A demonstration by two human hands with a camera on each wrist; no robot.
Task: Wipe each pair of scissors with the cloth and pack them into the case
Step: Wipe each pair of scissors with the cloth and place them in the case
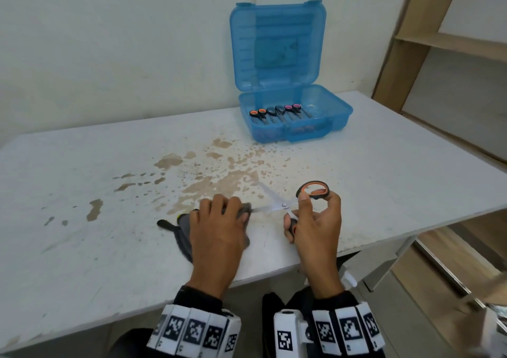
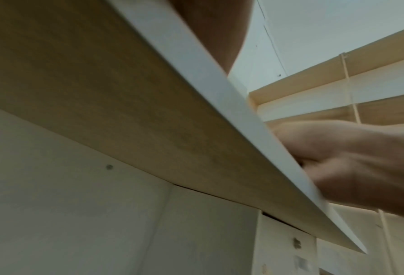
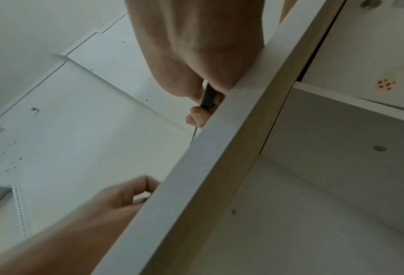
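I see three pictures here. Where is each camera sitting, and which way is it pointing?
Head: worn on the head, looking forward and down at the stained white table, the open blue plastic case, and both hands; the left hand wipes a blade of the orange-and-black scissors with the grey cloth.
Left wrist: below the table's edge, looking up; the right hand shows.
Right wrist: also below the edge, looking up; both hands show.
Shared: both wrist views catch the table's underside and the right hand.
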